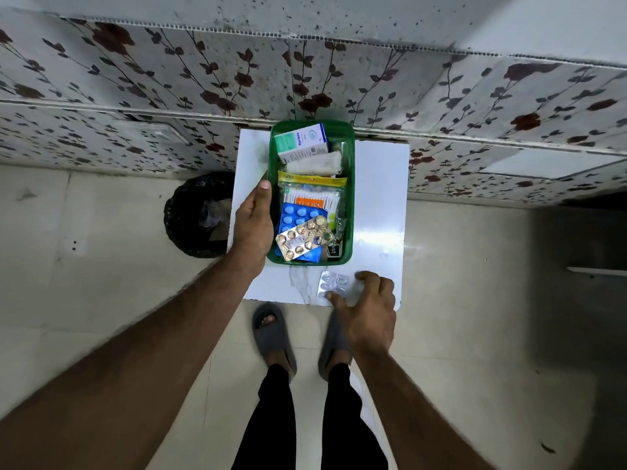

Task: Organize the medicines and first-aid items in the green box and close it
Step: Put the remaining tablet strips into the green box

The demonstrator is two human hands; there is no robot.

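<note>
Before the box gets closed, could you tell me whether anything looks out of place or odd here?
One silver blister strip lies outside the green box, on the white table near its front edge, under the right hand. Inside, a gold blister strip sits askew over the blue one. No lid is in view.

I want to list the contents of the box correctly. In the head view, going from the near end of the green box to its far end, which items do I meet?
Gold foil blister strip → blue tablet blister pack → clear packet of cotton swabs → white gauze roll → green-and-white carton, all inside the green plastic box.
</note>
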